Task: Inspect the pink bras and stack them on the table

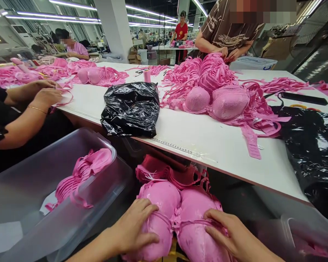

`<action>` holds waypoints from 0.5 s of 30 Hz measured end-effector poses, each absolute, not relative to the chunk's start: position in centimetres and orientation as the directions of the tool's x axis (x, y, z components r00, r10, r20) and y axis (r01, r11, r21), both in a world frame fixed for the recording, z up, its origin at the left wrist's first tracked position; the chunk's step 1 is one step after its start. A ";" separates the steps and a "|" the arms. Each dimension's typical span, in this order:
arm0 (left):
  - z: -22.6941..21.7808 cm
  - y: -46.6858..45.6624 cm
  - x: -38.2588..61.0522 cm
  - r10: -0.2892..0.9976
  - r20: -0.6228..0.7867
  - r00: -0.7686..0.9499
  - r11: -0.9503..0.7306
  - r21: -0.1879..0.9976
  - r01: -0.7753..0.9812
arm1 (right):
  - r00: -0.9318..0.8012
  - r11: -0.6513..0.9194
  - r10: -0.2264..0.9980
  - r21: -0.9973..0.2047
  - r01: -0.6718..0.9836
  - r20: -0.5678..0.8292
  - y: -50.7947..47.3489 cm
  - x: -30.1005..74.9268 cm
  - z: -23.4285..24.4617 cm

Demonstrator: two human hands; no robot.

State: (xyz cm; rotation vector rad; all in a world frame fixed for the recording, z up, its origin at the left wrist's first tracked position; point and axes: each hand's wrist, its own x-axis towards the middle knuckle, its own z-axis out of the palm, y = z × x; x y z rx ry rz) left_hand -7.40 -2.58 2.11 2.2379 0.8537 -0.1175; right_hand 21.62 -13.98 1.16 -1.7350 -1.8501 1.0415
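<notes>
A stack of pink bras (164,200) lies low in front of me, below the table's edge, cups facing up and joined at a small centre bow. My left hand (136,225) grips the left cup, fingers over its top and thumb along its side. On the other side, my right hand (226,229) holds the right cup between thumb and fingers. Darker pink moulded cups (166,173) sit just behind the stack. What lies beneath the bras is mostly hidden; a bit of yellow shows there.
A white table (186,127) with a tape measure along its edge carries a black plastic bag (131,109) and heaped pink bras (215,98). A grey bin (79,233) with bras stands left. Black plastic (314,145) hangs right. Co-workers' hands (47,94) work at left and across the table.
</notes>
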 end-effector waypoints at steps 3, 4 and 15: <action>3.7 -0.7 -6.1 0.425 -0.419 0.802 -0.452 0.669 0.589 | -0.248 -0.053 0.936 -0.795 0.605 -0.251 -11.8 21.3 3.5; 4.5 0.1 -5.3 0.339 -0.453 0.824 -0.421 0.711 0.564 | -0.286 -0.037 0.927 -0.818 0.574 -0.243 -10.8 21.2 4.4; 8.4 1.9 -1.3 0.529 -0.249 0.811 -0.139 0.918 0.372 | -0.447 0.259 0.894 -0.855 0.450 0.036 -4.8 19.4 10.5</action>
